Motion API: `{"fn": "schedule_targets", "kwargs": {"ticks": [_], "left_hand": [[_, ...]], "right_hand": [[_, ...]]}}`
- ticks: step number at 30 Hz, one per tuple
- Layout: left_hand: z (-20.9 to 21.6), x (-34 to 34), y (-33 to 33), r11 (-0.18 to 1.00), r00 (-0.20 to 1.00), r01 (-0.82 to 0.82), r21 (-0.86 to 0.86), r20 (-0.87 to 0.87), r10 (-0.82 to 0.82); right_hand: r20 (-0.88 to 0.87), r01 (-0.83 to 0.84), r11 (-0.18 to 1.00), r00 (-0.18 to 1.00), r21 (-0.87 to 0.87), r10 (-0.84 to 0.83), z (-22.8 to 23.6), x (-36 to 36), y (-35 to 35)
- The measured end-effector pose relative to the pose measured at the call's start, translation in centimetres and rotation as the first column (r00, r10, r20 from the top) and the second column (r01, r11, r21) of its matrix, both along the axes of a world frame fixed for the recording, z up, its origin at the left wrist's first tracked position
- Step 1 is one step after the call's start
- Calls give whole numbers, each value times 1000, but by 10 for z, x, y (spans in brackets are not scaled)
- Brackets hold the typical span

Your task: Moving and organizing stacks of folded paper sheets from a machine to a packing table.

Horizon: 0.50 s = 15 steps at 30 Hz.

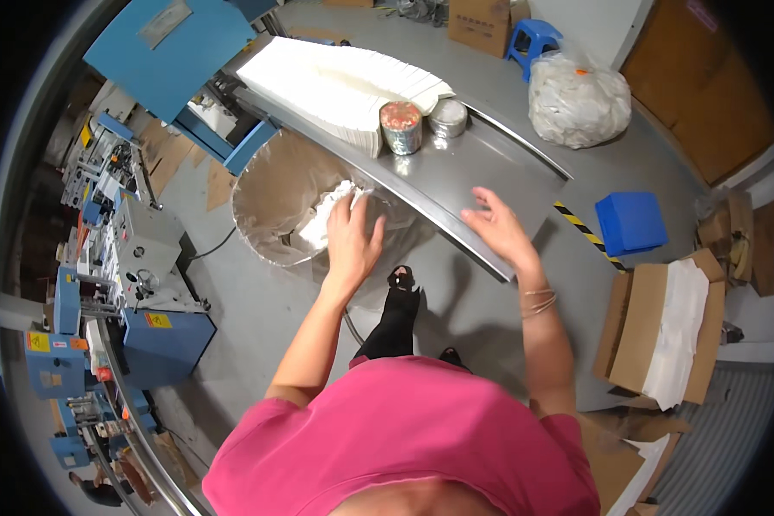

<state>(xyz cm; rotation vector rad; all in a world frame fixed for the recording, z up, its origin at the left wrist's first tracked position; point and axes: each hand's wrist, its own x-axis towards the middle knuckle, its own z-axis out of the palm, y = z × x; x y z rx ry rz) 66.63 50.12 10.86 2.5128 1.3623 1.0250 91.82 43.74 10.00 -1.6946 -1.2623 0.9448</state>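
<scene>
My left hand (353, 236) is out over the lined bin (271, 181), palm down, fingers a little curled and thumb standing off to the side. Right beneath those fingertips sits a crumpled white wad (322, 217), down inside the clear plastic lining; whether I'm touching it or gripping any of it, I can't tell from here. Over on the other side, my right hand (500, 225) is open, thumb and fingers well apart, nothing between them, poised by the near edge of the metal tabletop (499, 172). Thin bangles (538, 303) circle that wrist.

And up on the tabletop, what a run of white folded sheets (335, 86), packed upright in a long row toward the blue machine (172, 52)! Just beside the near end of the row stands a round container with a reddish top (402, 129), and next to it a shorter silvery one (447, 119). Out on the grey floor, beyond the tabletop's far edge, there's a blue stool (535, 41) and a stuffed plastic bag (579, 101). Off to my right, a blue bin (630, 222) near the striped tape (586, 234), and an open cardboard box (641, 322) with white sheeting in it.
</scene>
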Motion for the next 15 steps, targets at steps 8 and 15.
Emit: {"fn": "schedule_targets", "kwargs": {"ticks": [8, 15], "left_hand": [[6, 93, 160, 968, 959, 214, 132, -217, -182], [-3, 77, 174, 964, 874, 261, -48, -412, -258]], "right_hand": [[-9, 275, 954, 960, -118, -278, -46, 38, 126], [31, 257, 965, 965, 46, -259, -37, 51, 191]]}}
